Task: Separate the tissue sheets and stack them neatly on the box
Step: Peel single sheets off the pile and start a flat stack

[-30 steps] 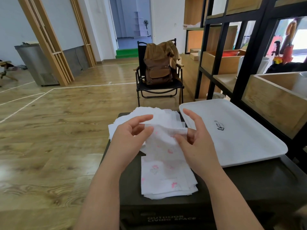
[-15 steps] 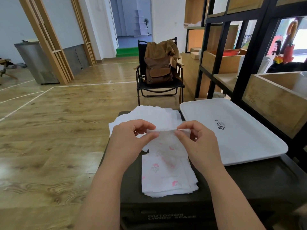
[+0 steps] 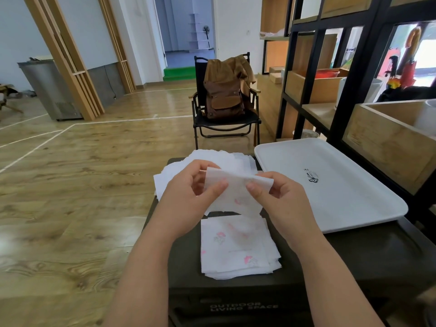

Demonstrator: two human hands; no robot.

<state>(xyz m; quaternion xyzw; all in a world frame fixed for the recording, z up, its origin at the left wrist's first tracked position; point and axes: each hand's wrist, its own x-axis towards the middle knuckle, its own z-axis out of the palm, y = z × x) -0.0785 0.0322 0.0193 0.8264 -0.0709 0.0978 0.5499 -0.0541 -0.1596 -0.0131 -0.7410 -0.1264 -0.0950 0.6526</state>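
A thin white tissue sheet (image 3: 233,197) with faint pink print hangs in the air above the dark box (image 3: 342,260). My left hand (image 3: 188,199) pinches its upper left edge and my right hand (image 3: 280,204) pinches its upper right edge, thumbs close together. Below the sheet, on the box's near part, lies a squared stack of printed tissues (image 3: 236,249). A looser pile of plain white sheets (image 3: 212,161) lies on the box's far left corner, partly hidden behind my hands.
A white tray (image 3: 330,185) rests on the box's right side, against a black shelf frame (image 3: 349,90) holding wooden crates. Beyond the box stands a black folding chair (image 3: 226,123) with a brown backpack. Wooden floor spreads to the left.
Both hands closed on the sheet's top edge and lifted it off the near stack. It now hangs higher, its lower edge free of the stack.
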